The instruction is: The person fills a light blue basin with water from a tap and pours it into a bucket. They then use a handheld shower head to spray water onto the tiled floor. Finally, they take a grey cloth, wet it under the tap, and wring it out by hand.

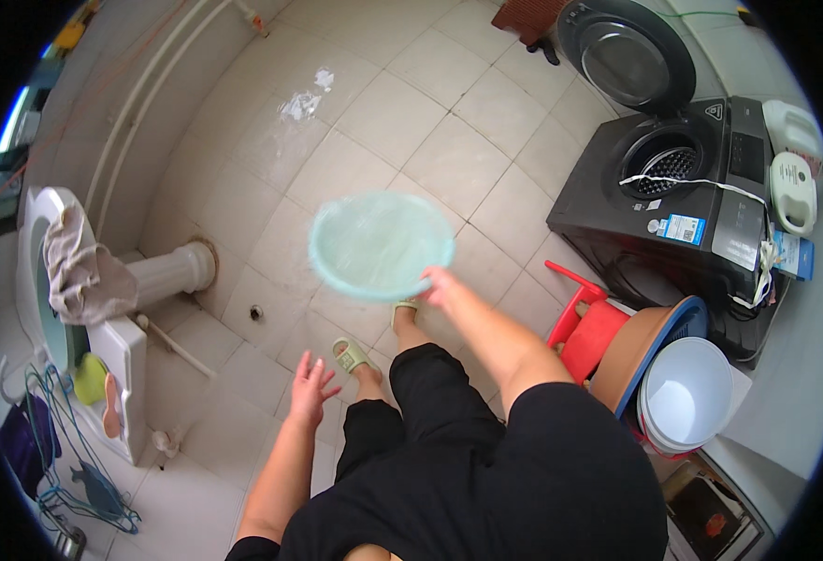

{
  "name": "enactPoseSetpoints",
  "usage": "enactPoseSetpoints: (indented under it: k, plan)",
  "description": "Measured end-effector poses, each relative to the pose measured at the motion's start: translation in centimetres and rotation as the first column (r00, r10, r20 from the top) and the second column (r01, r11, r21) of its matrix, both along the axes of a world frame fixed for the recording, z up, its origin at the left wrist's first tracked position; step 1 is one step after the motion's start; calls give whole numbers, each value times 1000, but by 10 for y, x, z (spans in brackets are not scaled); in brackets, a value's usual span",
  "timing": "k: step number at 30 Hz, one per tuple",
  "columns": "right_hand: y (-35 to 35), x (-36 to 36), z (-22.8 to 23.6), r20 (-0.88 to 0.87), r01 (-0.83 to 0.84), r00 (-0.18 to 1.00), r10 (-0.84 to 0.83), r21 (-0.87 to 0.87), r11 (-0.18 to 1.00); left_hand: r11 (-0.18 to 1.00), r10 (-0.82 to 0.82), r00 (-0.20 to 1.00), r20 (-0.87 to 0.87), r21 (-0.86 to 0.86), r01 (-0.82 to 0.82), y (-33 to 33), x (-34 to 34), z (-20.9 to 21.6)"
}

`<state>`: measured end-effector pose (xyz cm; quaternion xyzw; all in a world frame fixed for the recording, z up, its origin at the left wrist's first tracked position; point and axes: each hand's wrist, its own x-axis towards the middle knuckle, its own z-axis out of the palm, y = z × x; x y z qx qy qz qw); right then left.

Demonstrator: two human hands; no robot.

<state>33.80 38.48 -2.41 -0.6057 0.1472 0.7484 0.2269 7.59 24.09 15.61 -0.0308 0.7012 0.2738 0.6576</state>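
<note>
A light-green plastic basin (379,245) is in front of me above the tiled floor, its outline slightly blurred. My right hand (440,286) grips the near right part of its rim, fingers bent over the edge. What lies inside the basin, if anything, cannot be made out. Lower and to the left, my left hand (311,385) is held in the air with its fingers spread and nothing in it. It is apart from the basin, over the floor beside my green slipper (351,354).
On the right stands a black washing machine (608,201), its round door open. Beside it are a red plastic chair (591,338), stacked basins (622,360) and a white bucket (685,397). A pedestal sink (126,374) with a draped cloth (84,266) and wire hangers (56,458) occupy the left.
</note>
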Motion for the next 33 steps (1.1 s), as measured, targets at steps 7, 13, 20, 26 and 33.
enactPoseSetpoints:
  k: [7, 13, 20, 26, 33]
  plan:
    - [131, 152, 54, 722, -185, 691, 21, 148, 972, 950, -304, 950, 72, -47, 308, 16, 25, -3]
    - [98, 254, 88, 296, 360, 799, -524, 462, 811, 948, -318, 948, 27, -18, 319, 40, 23, 4]
    - [-26, 243, 113, 241, 504, 778, -580, 312, 805, 936, -347, 938, 17, 76, 345, 47, 22, 23]
    - [-160, 233, 131, 285, 515, 802, -524, 115, 850, 944, -329, 944, -37, -21, 329, -8, -22, 26]
    - [-163, 243, 80, 433, 139, 899, -72, -125, 982, 918, -396, 905, -153, -69, 390, -114, -61, 14]
